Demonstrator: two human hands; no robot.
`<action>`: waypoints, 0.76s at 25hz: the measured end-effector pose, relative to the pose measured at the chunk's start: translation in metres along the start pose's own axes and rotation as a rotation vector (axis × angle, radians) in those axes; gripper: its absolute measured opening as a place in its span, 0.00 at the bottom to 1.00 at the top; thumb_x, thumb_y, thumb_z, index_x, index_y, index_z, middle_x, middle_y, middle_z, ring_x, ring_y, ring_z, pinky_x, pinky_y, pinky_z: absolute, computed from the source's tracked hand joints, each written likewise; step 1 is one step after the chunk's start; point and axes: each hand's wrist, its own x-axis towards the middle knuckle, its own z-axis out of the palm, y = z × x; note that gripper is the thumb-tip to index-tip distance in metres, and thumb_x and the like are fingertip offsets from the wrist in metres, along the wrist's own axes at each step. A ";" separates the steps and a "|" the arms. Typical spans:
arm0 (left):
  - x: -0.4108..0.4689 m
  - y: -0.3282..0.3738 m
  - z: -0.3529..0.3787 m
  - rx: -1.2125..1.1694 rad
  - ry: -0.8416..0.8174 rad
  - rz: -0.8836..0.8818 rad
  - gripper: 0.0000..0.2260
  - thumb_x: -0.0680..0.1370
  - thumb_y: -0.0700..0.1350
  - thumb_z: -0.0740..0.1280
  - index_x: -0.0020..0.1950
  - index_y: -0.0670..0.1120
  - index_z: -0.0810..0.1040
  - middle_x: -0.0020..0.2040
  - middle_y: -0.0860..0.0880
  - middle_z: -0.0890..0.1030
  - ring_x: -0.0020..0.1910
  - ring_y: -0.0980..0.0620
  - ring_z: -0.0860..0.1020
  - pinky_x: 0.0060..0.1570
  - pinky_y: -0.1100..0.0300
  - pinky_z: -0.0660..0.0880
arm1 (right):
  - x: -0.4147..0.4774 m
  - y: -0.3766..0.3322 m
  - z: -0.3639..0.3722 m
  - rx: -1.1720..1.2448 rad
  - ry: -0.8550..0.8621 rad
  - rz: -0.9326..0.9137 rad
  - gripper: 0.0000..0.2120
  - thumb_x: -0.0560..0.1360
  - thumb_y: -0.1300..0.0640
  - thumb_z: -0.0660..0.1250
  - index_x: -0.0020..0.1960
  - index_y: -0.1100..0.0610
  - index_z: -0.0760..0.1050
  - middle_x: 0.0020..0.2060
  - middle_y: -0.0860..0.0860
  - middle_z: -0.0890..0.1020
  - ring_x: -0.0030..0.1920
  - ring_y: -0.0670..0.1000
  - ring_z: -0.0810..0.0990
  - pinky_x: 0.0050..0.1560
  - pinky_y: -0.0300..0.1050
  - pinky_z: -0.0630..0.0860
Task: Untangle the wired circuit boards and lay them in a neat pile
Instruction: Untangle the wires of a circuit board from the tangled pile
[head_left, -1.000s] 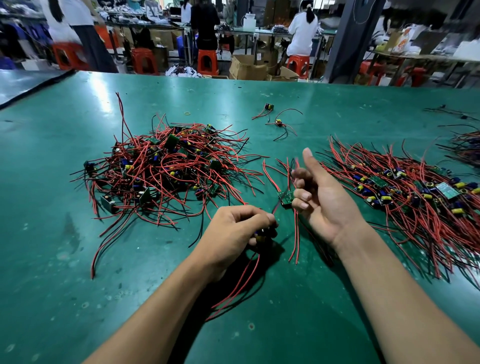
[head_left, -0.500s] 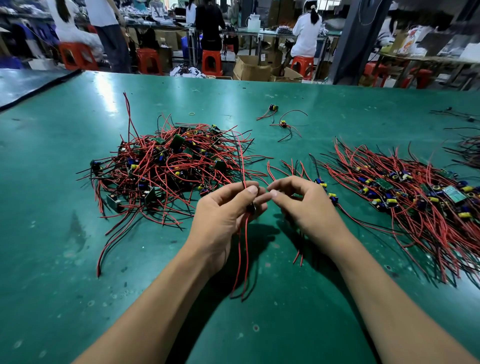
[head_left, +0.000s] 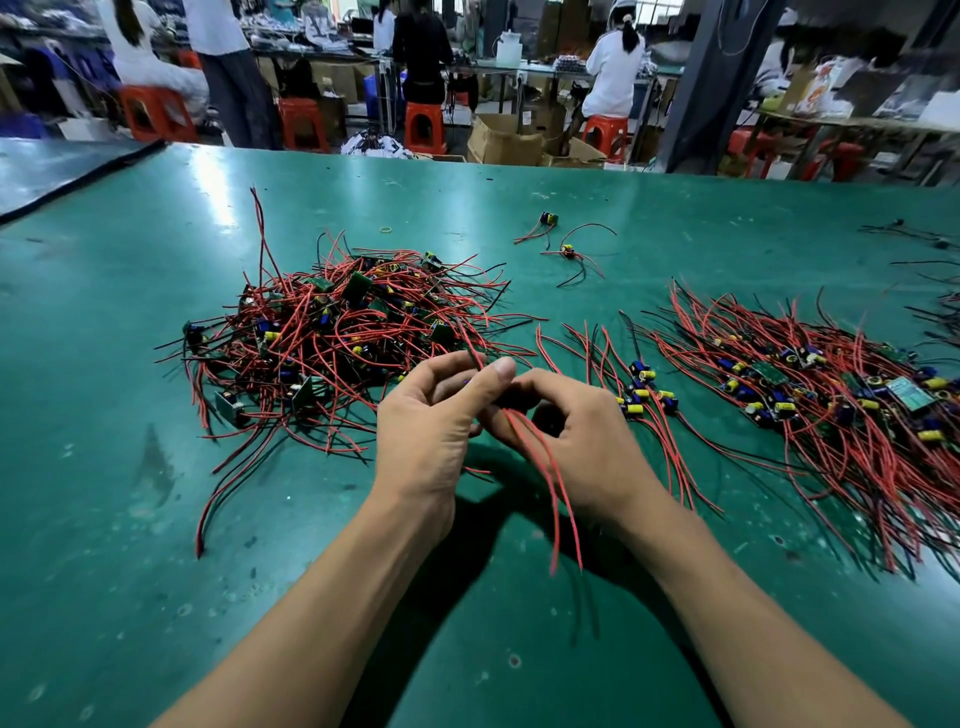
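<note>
A tangled heap of small circuit boards with red and black wires (head_left: 343, 332) lies on the green table (head_left: 104, 467) at the left. A combed-out pile of wired boards (head_left: 831, 405) spreads at the right, with a few more boards (head_left: 644, 395) laid just left of it. Over the table's middle, my left hand (head_left: 431, 436) and my right hand (head_left: 582, 441) meet fingertip to fingertip and pinch one wired board between them. Its red wires (head_left: 545, 478) hang down between my wrists. The board itself is mostly hidden by my fingers.
Two loose wired parts (head_left: 566, 252) lie further back on the table, beside a small rubber band (head_left: 385, 229). More wires (head_left: 924, 244) trail at the far right edge. Beyond the table, people sit on red stools among cardboard boxes.
One second ago my hands were apart, the left low near the table, the right raised. They came together and now pinch one board's wires, which have swung between my wrists.
</note>
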 end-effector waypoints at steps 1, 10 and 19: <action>0.000 0.001 -0.001 0.024 -0.004 0.006 0.19 0.63 0.49 0.77 0.51 0.45 0.81 0.45 0.47 0.86 0.43 0.49 0.80 0.46 0.52 0.73 | 0.000 -0.001 0.000 0.063 -0.009 0.035 0.05 0.75 0.50 0.73 0.44 0.50 0.80 0.32 0.41 0.80 0.29 0.39 0.73 0.32 0.31 0.67; 0.002 0.002 -0.006 -0.114 -0.214 -0.127 0.19 0.65 0.43 0.75 0.55 0.48 0.81 0.53 0.52 0.85 0.53 0.54 0.82 0.44 0.62 0.76 | 0.010 -0.011 -0.007 0.742 0.102 0.414 0.11 0.72 0.47 0.69 0.40 0.54 0.83 0.33 0.51 0.80 0.26 0.47 0.71 0.26 0.37 0.68; 0.003 0.001 -0.009 -0.147 -0.322 -0.369 0.14 0.69 0.51 0.70 0.49 0.43 0.81 0.36 0.47 0.82 0.30 0.53 0.80 0.32 0.63 0.79 | 0.006 -0.013 -0.028 0.792 -0.182 0.470 0.11 0.73 0.45 0.68 0.42 0.51 0.85 0.33 0.46 0.78 0.32 0.44 0.72 0.32 0.37 0.65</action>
